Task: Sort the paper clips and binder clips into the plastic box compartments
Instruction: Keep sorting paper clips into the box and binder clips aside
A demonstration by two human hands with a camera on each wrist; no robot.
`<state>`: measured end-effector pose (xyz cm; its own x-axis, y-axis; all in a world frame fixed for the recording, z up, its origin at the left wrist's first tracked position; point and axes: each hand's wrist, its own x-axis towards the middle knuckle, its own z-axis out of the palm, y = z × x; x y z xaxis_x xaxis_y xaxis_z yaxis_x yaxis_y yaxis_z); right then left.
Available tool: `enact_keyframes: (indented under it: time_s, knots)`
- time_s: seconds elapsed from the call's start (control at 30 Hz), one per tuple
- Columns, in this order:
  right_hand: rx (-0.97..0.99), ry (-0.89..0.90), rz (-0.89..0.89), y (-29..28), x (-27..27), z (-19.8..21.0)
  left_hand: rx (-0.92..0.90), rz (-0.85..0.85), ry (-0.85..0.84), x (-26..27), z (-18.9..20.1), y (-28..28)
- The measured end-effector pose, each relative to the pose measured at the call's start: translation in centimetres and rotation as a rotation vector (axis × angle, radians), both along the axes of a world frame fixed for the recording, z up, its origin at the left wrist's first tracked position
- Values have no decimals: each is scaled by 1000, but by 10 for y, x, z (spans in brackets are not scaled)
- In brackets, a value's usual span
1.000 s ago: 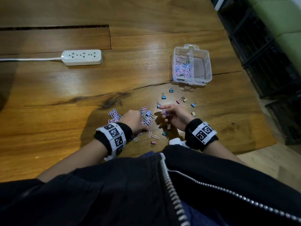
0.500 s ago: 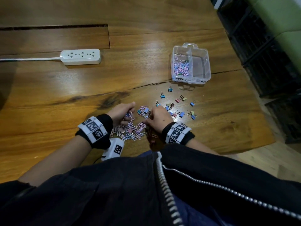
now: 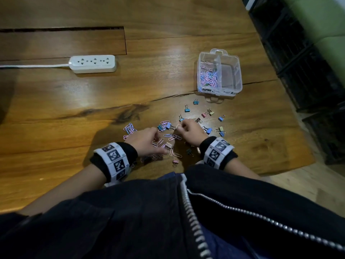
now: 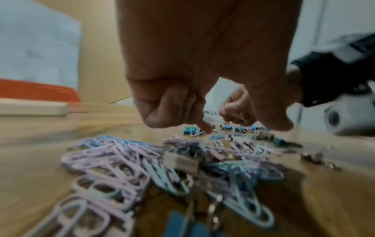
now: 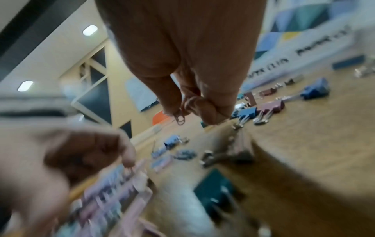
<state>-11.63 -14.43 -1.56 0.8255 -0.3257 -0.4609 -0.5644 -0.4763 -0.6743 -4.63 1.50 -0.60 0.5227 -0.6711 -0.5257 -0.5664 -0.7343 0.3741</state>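
A clear plastic box stands at the far right of the wooden table, with pink and blue paper clips in its left compartment and nothing seen in its right one. Loose paper clips and coloured binder clips lie scattered in front of me. My right hand pinches a few pink paper clips just above the table. My left hand hovers over the pile with its fingers curled. Whether it holds anything is hidden. A beige binder clip lies by its thumb.
A white power strip with its cable lies at the far left. The table's right edge drops off beside dark crates. My dark jacket covers the near edge.
Both hands swept left over the clip pile and have come back a little to the right. The right hand has picked up paper clips and now holds them.
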Motion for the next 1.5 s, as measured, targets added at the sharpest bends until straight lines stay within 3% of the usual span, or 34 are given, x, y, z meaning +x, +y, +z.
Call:
enact_keyframes:
  time_s: [0.1, 0.2, 0.37, 0.5, 0.6, 0.77, 0.83, 0.9, 1.03, 1.1, 1.17, 1.3, 1.37, 1.43, 1.5]
  knots:
    - [381, -43, -233, -10, -7, 5, 40, -142, -145, -5, -8, -2]
    - [671, -74, -327, -17, -14, 9, 9, -182, -170, -5, -14, -7]
    - [851, -56, -315, -21, -21, 12, 6, -221, -144, 1, -14, -13]
    - [945, -5, -369, -19, -24, 15, -92, -131, 22, 9, -9, -12]
    - [875, 12, -314, -16, -26, 15, -213, 37, 210, 13, 0, -12]
    - [571, 67, -85, -5, -29, 11, -529, 485, 872, 17, 5, -10]
    - [521, 81, 14, -1, -33, 8, -592, 554, 1079, 16, 4, -10]
    - [441, 79, 128, 4, -36, 6, -626, 562, 1182, 14, 4, -10]
    - [-147, -12, 493, 9, -36, 3, -689, 572, 1317, 14, 2, -11]
    - [-287, -46, 571, 10, -35, 1, -675, 597, 1271, 14, 5, -15]
    - [-362, -50, 607, 10, -34, -4, -542, 583, 1050, 14, 7, -20]
    - [-438, -24, 675, 10, -32, -8, -163, 148, 288, 12, 5, -18]
    - [-437, -23, 687, 10, -33, -10, 0, -68, 17, 6, 6, -13]
    - [-451, -20, 700, 11, -33, -13, 95, -180, -135, 2, 2, -10]
    - [-467, -8, 711, 11, -35, -14, 96, -189, -189, -1, -3, -9]
